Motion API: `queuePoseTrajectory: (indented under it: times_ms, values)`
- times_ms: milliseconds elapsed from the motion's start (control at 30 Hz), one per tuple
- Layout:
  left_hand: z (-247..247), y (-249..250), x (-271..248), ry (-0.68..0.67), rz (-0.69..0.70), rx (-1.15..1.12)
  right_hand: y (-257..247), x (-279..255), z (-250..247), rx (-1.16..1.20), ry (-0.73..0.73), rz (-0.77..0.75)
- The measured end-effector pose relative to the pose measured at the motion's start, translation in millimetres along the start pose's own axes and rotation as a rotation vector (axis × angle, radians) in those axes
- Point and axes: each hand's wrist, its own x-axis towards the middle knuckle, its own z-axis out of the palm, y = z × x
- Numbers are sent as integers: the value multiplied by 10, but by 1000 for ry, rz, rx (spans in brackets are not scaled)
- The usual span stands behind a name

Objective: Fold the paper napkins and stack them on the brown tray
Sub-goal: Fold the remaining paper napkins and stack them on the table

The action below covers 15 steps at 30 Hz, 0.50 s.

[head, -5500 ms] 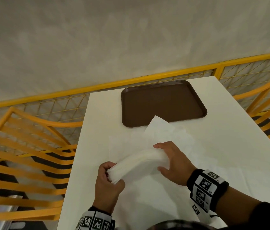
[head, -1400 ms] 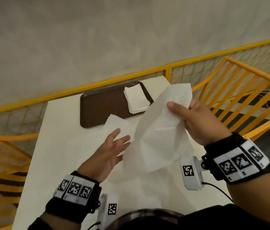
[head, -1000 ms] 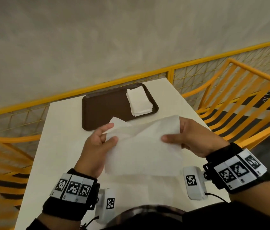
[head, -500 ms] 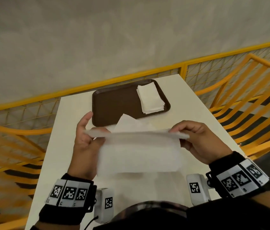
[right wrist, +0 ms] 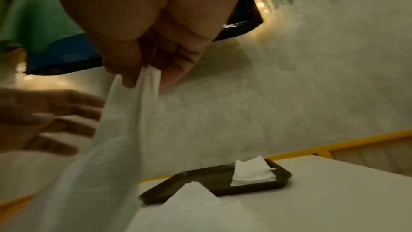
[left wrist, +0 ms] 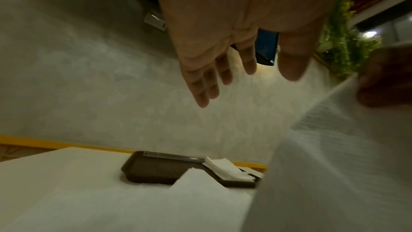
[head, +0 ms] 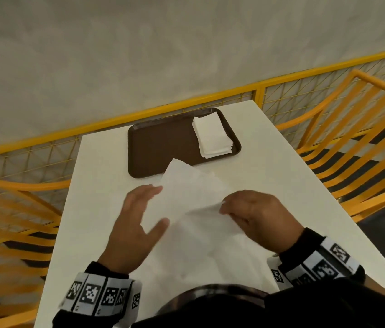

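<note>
Head view: right hand (head: pixel 260 216) pinches one edge of a thin white paper napkin (head: pixel 201 223) at frame centre, letting it hang, likely to line up the next fold. Left hand (head: pixel 134 223), fingers spread and holding nothing, hovers beside it, seemingly ready to catch the free edge. Folded white napkin stack (head: pixel 212 138) sits on the right side of the brown rectangular plastic tray (head: pixel 160 147), above centre, leaving the rest bare.

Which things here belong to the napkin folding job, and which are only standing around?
Belong to the job:
- brown tray
- folded stack
- napkin pinched by right hand
- unfolded napkins
- left hand, open

Only around:
- yellow chairs
- yellow railing

One brown tray (head: pixel 163 147), one folded stack (head: pixel 212 138), two hands, one held napkin (head: pixel 201 223).
</note>
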Motion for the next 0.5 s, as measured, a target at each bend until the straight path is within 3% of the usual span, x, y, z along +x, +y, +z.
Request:
queuePoseTrajectory:
  times_ms: [67,133,233,300,367,433,500]
  values:
    - [104,-9,-46,-120,9,113,-80,-32,123,-94,-33,-173]
    - [196,-50,-116,-178,3,124,-167,-46,226,-88,-37,-252]
    - [251,-153,-219,-148,-24,87,-264,-27,308,-55,-24,-280]
    - [208,-191,-250,-98,-109,64,-301,5,331,-31,-45,-211]
    - [118,-305,-266,-35,-226,64,-286,3,377,11,-116,-45]
    - [-22,-537,-291,66,-360,102,-240,-42,442,63,-314,150]
    - [-170,-864,-318,159,-539,156,-167,-175,565,47,-631,291]
